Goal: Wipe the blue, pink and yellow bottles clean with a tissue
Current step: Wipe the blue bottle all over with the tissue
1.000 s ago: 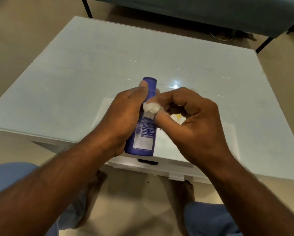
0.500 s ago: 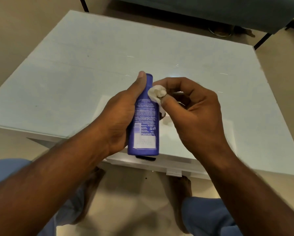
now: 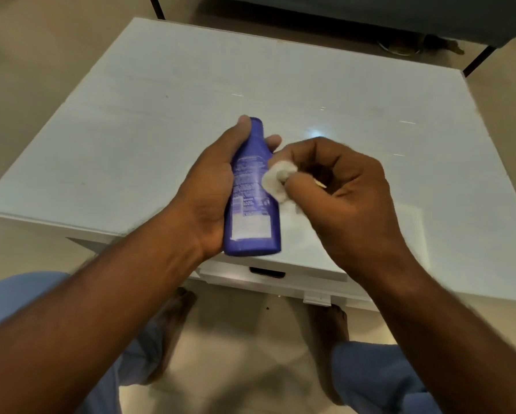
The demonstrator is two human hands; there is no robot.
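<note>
Beyond the two hands lies a pale glass-topped table (image 3: 161,121), its near edge just under the held bottle, with a dark slot handle (image 3: 267,272) in the white front panel directly below the grip. Past the table's far edge stands a dark piece of furniture (image 3: 370,16) on thin black legs. Below the forearms show blue trouser legs (image 3: 379,380) and bare feet (image 3: 173,327) on a beige floor. Nothing lies between the hands and the camera; the left hand's own palm and thumb cover the left side of the bottle.

The blue bottle (image 3: 253,204) is held in the air over the table's near edge, tilted with its narrow capped end pointing away and its flat base toward the person. It is deep blue, with white printed text and a pale rectangular patch low on the label; the print is too blurred to read.

The left hand (image 3: 209,192) grips the bottle, thumb laid up along its left side to the cap and fingertips curling round on the right. The right hand (image 3: 337,192) is curled, pinching a crumpled white tissue (image 3: 277,177) between thumb and forefinger; the wad touches the bottle's right side, just beside the left fingertips.
</note>
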